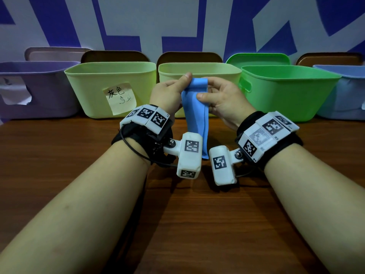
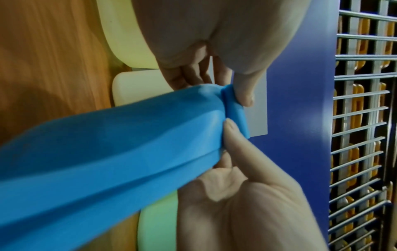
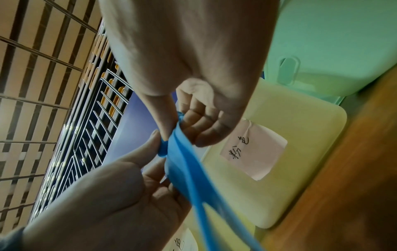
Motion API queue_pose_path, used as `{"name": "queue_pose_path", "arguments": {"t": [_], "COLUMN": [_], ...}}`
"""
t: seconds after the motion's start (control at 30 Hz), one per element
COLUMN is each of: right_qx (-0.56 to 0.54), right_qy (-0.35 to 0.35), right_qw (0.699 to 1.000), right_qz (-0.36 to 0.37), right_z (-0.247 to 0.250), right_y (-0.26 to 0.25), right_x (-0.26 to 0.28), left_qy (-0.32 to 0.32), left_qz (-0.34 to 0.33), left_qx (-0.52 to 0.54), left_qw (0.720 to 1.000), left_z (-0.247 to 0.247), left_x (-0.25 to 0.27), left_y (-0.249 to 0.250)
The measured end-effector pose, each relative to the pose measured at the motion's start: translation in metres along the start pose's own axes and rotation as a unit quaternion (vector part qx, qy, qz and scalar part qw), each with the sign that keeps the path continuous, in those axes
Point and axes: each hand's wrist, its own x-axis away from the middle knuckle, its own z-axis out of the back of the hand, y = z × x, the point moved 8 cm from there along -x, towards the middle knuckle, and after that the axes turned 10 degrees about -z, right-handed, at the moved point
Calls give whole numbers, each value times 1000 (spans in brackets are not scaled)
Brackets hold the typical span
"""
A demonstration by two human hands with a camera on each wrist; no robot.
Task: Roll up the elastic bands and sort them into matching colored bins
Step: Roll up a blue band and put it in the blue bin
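While both hands (image 1: 171, 91) (image 1: 223, 97) pinch the blue band (image 1: 194, 107), bins (image 1: 110, 86) line the wooden table (image 1: 187, 224)

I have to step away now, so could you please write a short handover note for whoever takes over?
Left hand and right hand both pinch the top of the blue band, held up over the table.
Only the first turn is rolled; the rest hangs loose.
The blue bin stands far right, past the green bin.
Left: finish rolling, then drop the band into the blue bin.
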Motion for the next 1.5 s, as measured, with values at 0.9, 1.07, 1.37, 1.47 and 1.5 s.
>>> {"name": "queue_pose_path", "arguments": {"t": [0.9,1.07,1.37,1.47,1.5], "right_qx": [-19,-59,-31,-35,-44], "right_qy": [78,85,111,101,100], "right_qw": [997,995,993,994,994], "right_qz": [-2,-8,-3,-6,-7], "right_z": [19,20,22,19,19], "right_y": [-1,-2,0,-1,-1], "right_x": [-3,-1,-7,-4,-3], "left_qy": [-110,-103,-81,-70,-70], "left_qz": [68,64,54,52,52], "left_qx": [-23,0,10,10,15], "left_qw": [991,993,995,996,996], "left_z": [-18,-17,-17,-15,-15], "left_x": [13,12,13,12,12], "left_y": [-4,-2,-2,-2,-1]}}
